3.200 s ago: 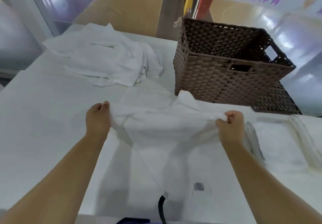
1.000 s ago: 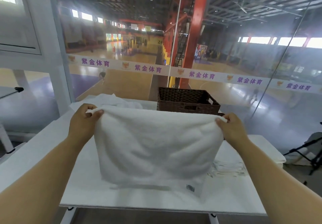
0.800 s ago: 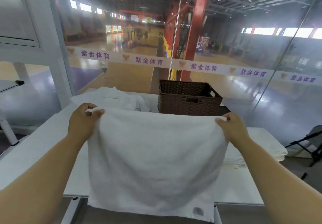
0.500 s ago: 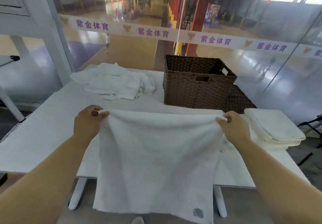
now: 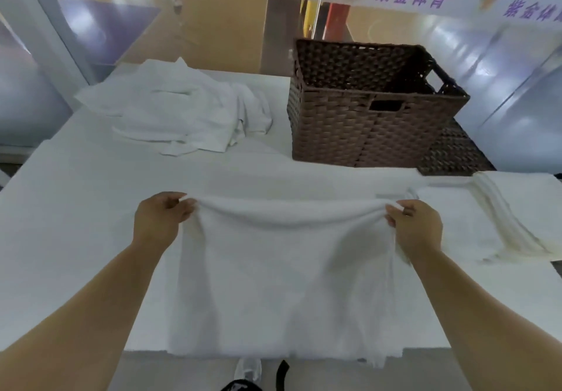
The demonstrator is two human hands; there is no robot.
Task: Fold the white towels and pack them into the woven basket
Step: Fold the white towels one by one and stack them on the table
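Note:
A white towel (image 5: 282, 278) is spread between my hands over the near part of the white table (image 5: 76, 208), its lower edge hanging past the front edge. My left hand (image 5: 159, 219) pinches its far left corner and my right hand (image 5: 415, 228) pinches its far right corner. The dark brown woven basket (image 5: 365, 129) stands behind the towel at the back right, and what I see of its inside is bare. A heap of unfolded white towels (image 5: 185, 111) lies at the back left.
A stack of folded white towels (image 5: 498, 217) lies on the table's right side, next to my right hand. A flat woven lid (image 5: 453, 153) lies beside the basket on its right. A glass wall runs behind the table.
The towel, held up in the air before, has come down toward the table with both hands lowering. My view has tilted down from the hall to the tabletop.

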